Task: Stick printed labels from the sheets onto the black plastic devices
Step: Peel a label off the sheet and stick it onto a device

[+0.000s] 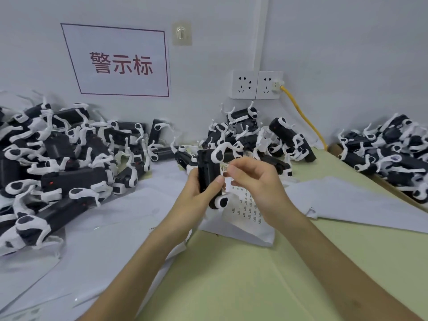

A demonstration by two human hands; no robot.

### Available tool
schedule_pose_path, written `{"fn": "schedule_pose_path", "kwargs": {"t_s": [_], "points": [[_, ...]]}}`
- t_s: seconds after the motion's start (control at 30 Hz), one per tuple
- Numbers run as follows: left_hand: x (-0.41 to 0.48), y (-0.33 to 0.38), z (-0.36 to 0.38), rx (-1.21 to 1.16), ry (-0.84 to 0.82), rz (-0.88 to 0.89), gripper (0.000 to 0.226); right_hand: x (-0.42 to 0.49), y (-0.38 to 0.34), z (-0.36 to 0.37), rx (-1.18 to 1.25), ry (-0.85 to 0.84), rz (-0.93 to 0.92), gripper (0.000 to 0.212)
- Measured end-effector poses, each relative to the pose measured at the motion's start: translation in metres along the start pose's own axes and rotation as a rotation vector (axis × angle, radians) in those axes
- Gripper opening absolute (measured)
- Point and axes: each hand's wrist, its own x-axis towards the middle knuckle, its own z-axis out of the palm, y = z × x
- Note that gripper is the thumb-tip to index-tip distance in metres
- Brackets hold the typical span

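Two hands meet above the worktop (231, 274): the left grip (199, 191) wraps a black device (207, 167) upright, the right grip (252, 181) pinches a printed label (225, 169) just beside it, label sheet (247, 209) beneath.

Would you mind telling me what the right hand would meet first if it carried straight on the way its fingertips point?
Most likely the black plastic device gripped in the left hand; the small printed label the right hand pinches would touch first, though depth is unclear.
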Motion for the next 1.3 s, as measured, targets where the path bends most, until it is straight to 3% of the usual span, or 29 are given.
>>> {"fn": "schedule_pose_path", "kwargs": {"t_s": [0.37,0.53,1.3], "points": [[-0.001,-0.007,0.005,0.142,0.014,0.043,0.035,-0.007,0.001,0.013,-0.018,0.073,0.048,0.006],[-0.003,-0.006,0.007,0.162,0.006,0.062,0.045,-0.008,0.002,0.013,-0.022,0.090,0.043,0.009],[-0.010,-0.003,0.016,0.268,0.073,0.114,0.031,-0.015,0.006,0.026,-0.025,0.228,-0.032,0.008]]}}
